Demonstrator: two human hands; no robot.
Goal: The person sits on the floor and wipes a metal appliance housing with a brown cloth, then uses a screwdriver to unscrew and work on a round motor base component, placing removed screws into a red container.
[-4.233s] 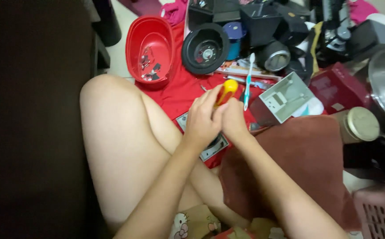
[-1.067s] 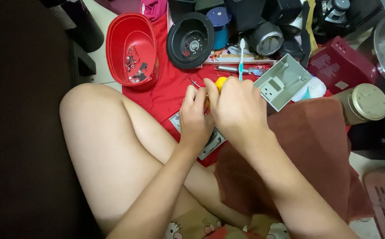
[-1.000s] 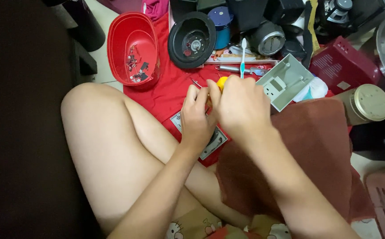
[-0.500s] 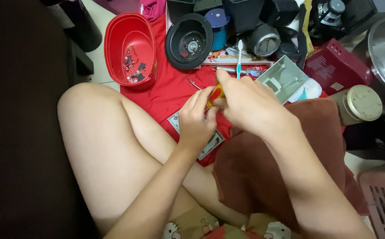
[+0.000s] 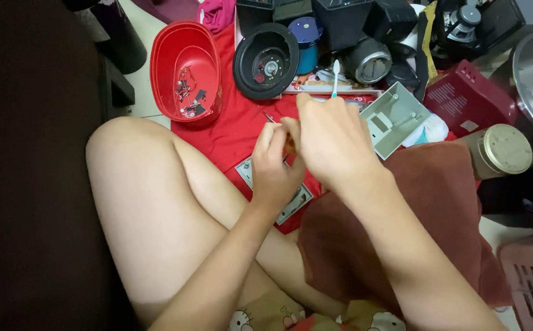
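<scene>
The grey plate [image 5: 278,199], a flat rectangular panel with a pale face, lies on the red cloth [image 5: 229,132] on the floor, just beside the person's bent knee and mostly hidden under the hands. The left hand [image 5: 272,171] presses down on it, fingers curled and pinching toward a thin metal tip [image 5: 269,117] that pokes out above the knuckles. The right hand [image 5: 334,144] is closed over something yellow-orange, barely visible between the two hands; it looks like a small tool's handle, but I cannot tell for sure. Beyond them sit a grey plastic cover [image 5: 394,116], a toothbrush [image 5: 335,76], a black round part [image 5: 266,61] and a red bowl [image 5: 185,70] holding small metal pieces. The tip could slip off and jab the left fingers, since they sit close to it, and the plate could slide on the soft cloth.
</scene>
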